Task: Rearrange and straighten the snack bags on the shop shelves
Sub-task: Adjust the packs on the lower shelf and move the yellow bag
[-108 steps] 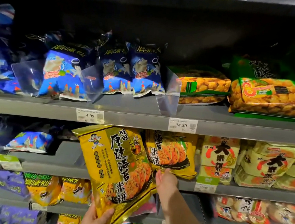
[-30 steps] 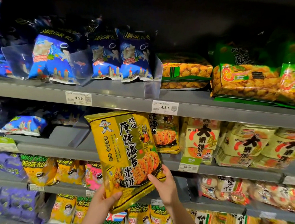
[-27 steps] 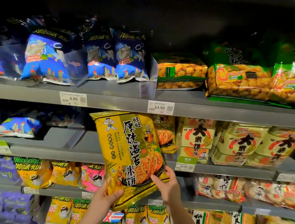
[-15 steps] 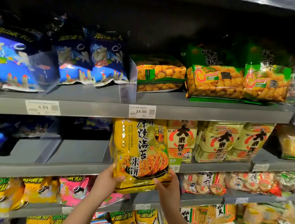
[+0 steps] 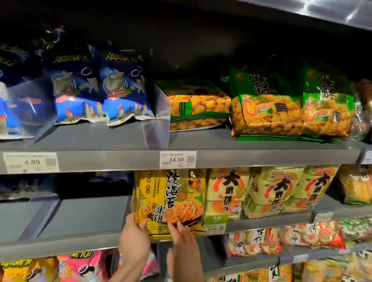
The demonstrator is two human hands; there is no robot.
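Observation:
A large yellow rice-cracker bag [image 5: 169, 197] stands upright at the front of the middle shelf [image 5: 72, 241], its top edge tucked under the 14.50 price tag [image 5: 177, 159]. My left hand [image 5: 134, 239] grips its lower left corner, thumb over the front. My right hand [image 5: 184, 240] rests with spread fingers flat against its lower front, pressing rather than gripping. Pale yellow cracker packs [image 5: 226, 190] sit just right of it.
Blue snack bags [image 5: 122, 91] and green-orange bags [image 5: 269, 111] fill the upper shelf [image 5: 246, 150], split by a clear divider [image 5: 157, 120]. A bare stretch of middle shelf lies left of the yellow bag, past another clear divider [image 5: 39, 216]. Lower shelves hold pink [image 5: 79, 270] and yellow bags.
The yellow bag has gone from tilted in front of the shelves to upright and pushed back onto the middle shelf. My right hand has opened from its edge to a flat press.

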